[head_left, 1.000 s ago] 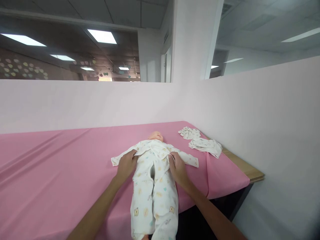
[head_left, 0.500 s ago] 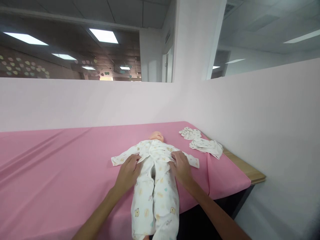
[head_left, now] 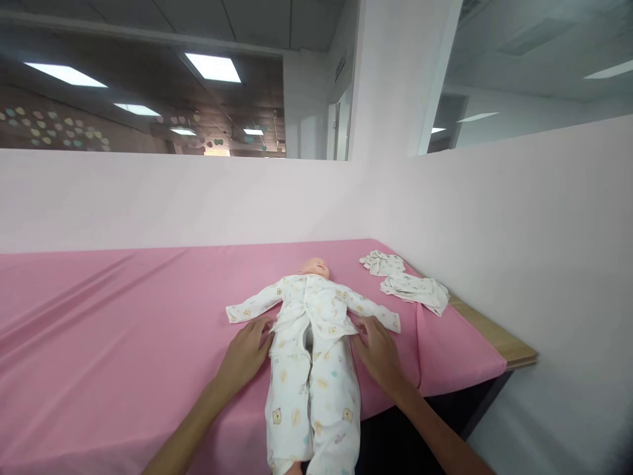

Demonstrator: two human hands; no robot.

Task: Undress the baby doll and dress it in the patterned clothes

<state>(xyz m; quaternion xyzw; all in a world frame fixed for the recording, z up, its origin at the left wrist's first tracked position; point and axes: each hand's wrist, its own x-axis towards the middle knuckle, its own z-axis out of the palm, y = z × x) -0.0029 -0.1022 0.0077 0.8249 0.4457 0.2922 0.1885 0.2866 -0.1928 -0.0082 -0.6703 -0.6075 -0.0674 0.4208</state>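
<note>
A doll (head_left: 316, 267) lies on its back on the pink cloth, its head toward the wall. It wears a white printed top (head_left: 321, 303) with both sleeves spread out, and white printed trousers (head_left: 329, 396) with a gap at the crotch. My left hand (head_left: 248, 348) pinches the top's lower edge at the doll's left-of-picture side. On the other side my right hand (head_left: 378, 349) has its fingers closed on the hem's right corner. One foot shows below a trouser leg near the bottom of the view.
Two crumpled white printed cloths, one farther back (head_left: 383, 263) and one nearer (head_left: 418, 291), lie by the right wall. The pink cloth (head_left: 123, 343) covers the table, whose wooden edge (head_left: 494, 333) shows at the right. Walls with windows stand behind and to the right.
Both hands have moved down and slightly outward with the top's hem, which now lies lower and flatter over the trousers' waist. The view has shifted slightly.
</note>
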